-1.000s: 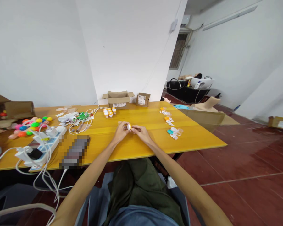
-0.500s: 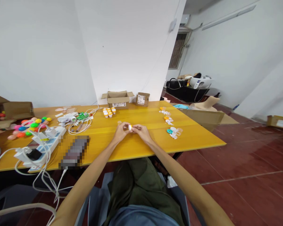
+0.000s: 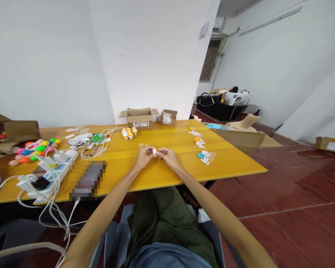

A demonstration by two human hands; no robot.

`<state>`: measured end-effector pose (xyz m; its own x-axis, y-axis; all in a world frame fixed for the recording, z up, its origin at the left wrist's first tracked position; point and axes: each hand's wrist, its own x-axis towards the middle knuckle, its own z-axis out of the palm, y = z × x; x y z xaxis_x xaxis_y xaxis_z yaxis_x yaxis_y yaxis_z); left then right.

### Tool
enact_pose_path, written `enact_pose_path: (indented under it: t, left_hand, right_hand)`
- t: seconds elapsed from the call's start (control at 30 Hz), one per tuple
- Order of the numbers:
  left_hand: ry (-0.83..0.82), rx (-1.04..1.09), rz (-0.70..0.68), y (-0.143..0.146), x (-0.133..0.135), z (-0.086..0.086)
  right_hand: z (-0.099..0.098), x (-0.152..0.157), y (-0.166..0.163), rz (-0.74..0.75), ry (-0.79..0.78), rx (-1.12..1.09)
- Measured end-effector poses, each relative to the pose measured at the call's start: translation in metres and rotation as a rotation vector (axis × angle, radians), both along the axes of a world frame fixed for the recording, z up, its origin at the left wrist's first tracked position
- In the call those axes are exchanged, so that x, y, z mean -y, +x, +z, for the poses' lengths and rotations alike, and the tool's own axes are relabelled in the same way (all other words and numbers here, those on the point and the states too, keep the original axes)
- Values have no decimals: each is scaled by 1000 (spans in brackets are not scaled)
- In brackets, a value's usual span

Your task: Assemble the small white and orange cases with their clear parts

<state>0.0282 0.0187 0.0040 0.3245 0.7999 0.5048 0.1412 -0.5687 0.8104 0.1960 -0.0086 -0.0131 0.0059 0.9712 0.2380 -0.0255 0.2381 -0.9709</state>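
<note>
Both hands meet over the middle of the yellow table [image 3: 162,175]. My left hand [image 3: 143,157] and my right hand [image 3: 166,156] pinch a small white and orange piece [image 3: 154,151] between their fingertips. A small clear part [image 3: 141,145] lies on the table just behind my left hand. Several similar orange and white pieces [image 3: 129,133] stand in a cluster farther back. More small parts, orange, white and teal [image 3: 203,156], lie to the right of my right hand.
Two cardboard boxes [image 3: 140,117] sit at the table's far edge by the white pillar. On the left are coloured balls [image 3: 35,149], a power strip with chargers and cables [image 3: 48,169], and a dark flat device [image 3: 88,180]. Red tiled floor lies to the right.
The small piece has turned slightly between my fingertips, so less orange shows. Both hands stay in the same place.
</note>
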Motion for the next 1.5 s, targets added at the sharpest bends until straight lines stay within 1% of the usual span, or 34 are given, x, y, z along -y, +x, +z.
enact_pose_path:
  t: [0.37, 0.57, 0.67, 0.77, 0.87, 1.0, 1.2, 1.37, 1.5]
  left_hand:
    - [-45, -2, 9, 2, 1, 0]
    - [-60, 14, 9, 2, 2, 1]
    - [-30, 11, 18, 2, 3, 2]
    - [39, -31, 46, 2, 5, 4]
    - [118, -102, 71, 1, 7, 6]
    - [183, -174, 82, -1, 9, 6]
    - [211, -229, 95, -1, 9, 3]
    - [256, -254, 89, -2, 9, 1]
    - [259, -259, 78, -2, 9, 1]
  right_hand:
    - [0, -2, 0, -5, 57, 25]
    - [5, 3, 0, -7, 88, 66]
    - [9, 6, -1, 5, 106, 89]
    - [11, 8, -2, 11, 101, 92]
    - [9, 7, -1, 10, 83, 92]
    - [5, 3, 0, 13, 58, 68]
    - [1, 0, 0, 19, 38, 26]
    - [5, 2, -1, 26, 33, 34]
    - [8, 4, -1, 23, 40, 44]
